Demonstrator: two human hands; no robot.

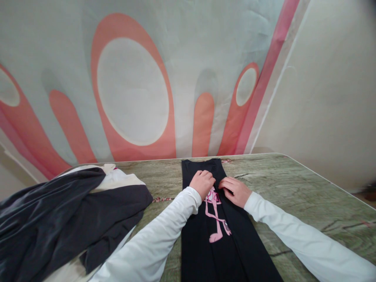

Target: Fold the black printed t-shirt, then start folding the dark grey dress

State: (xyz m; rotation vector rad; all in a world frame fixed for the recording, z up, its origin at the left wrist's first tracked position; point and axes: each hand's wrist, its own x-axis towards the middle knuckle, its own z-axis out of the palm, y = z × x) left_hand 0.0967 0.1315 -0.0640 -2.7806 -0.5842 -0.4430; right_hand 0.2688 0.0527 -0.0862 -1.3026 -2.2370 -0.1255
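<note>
A black garment [199,239] with a pink cartoon figure printed on it lies in a long, folded strip on the table. My left hand [202,183] rests over the upper part of the print, its fingers curled down and closed on the cloth. At the garment's right edge, my right hand [235,190] pinches the fabric between thumb and bent fingers. The two hands nearly meet, and they cover the upper part of the printed figure. The near end of the strip runs out of the bottom of the view.
A loose heap of dark and white clothes [117,207] lies at the left of the wood-patterned table [305,199]. Behind the table's far edge hangs a grey backdrop [185,51] with coral shapes. A plain wall [329,94] stands at the right.
</note>
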